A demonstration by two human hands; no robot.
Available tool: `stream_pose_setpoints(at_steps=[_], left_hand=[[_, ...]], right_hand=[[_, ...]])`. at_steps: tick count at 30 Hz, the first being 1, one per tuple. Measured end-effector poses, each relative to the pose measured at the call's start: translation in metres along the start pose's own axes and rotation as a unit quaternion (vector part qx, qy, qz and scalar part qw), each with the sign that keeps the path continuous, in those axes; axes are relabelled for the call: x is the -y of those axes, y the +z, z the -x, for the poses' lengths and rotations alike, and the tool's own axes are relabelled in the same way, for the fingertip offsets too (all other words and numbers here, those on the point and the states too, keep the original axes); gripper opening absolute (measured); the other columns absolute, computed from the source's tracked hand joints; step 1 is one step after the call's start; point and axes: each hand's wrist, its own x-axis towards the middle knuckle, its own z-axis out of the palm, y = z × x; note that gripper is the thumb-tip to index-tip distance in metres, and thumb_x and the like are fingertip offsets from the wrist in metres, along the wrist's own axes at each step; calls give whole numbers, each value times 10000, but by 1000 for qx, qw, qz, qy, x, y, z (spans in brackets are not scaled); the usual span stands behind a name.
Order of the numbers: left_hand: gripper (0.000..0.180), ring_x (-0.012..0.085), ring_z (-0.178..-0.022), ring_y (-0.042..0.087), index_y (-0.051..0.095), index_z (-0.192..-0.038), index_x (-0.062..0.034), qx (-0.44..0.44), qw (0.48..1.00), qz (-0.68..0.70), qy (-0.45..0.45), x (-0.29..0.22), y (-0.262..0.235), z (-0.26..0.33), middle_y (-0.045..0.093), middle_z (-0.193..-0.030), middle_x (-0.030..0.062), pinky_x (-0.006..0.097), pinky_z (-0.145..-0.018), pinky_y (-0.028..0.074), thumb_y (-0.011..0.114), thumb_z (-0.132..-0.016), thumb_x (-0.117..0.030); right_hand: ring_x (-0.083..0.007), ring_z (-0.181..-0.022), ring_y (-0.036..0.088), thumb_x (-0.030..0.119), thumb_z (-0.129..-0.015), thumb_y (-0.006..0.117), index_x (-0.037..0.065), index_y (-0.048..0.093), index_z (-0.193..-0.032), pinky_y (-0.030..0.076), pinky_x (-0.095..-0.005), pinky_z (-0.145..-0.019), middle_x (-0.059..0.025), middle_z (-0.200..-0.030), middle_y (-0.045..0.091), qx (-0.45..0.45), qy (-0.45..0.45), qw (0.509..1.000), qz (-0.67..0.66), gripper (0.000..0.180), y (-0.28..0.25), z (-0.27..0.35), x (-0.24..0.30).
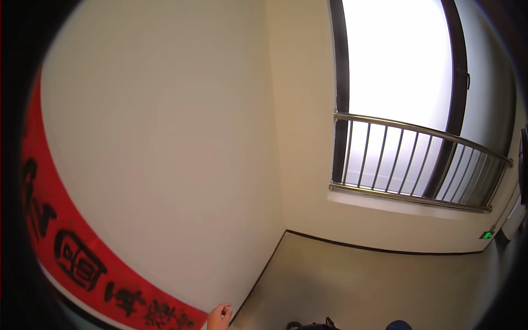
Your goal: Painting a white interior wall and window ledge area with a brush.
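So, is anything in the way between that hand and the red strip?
Nothing visible: the hand appears right beside the lower end of the red strip, though I can't tell whether they touch.

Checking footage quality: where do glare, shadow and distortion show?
Head view: glare whites out the window; same view, fisheye distortion bows the metal railing and, probably, the red calligraphy banner; head view again, soft shadow darkens part of the floor.
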Motion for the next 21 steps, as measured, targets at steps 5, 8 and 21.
stream_pose_setpoints(at_steps=[5, 8, 21], left_hand=[[232, 295, -720, 555, 562, -998, -32, 41, 999, 4, 16, 13, 22, -88, 581, -807, 191, 340, -654, 439, 503, -824, -173], [244, 292, -700, 547, 567, -992, -29, 71, 997, 29, 26, 1, 37, -145, 582, -805, 190, 347, -649, 439, 508, -823, -195], [220, 174, -613, 547, 587, -958, -8, 152, 980, 45, 119, -21, 95, -414, 582, -663, 91, 274, -602, 427, 554, -789, -144]], right_hand=[[-115, -592, 560, 248, -796, 586, 72, 510, -997, 452, -211, -495, -28, -751, 581, -38, -99, 994, -25, 277, -24, -22, 127], [-118, -581, 553, 243, -798, 581, 69, 505, -983, 450, -220, -489, -29, -738, 573, -53, -160, 984, -50, 265, -31, -28, 193], [-127, -531, 524, 219, -804, 562, 57, 482, -923, 441, -257, -463, -34, -679, 537, -196, 29, 944, -266, 216, -39, -51, 191]])
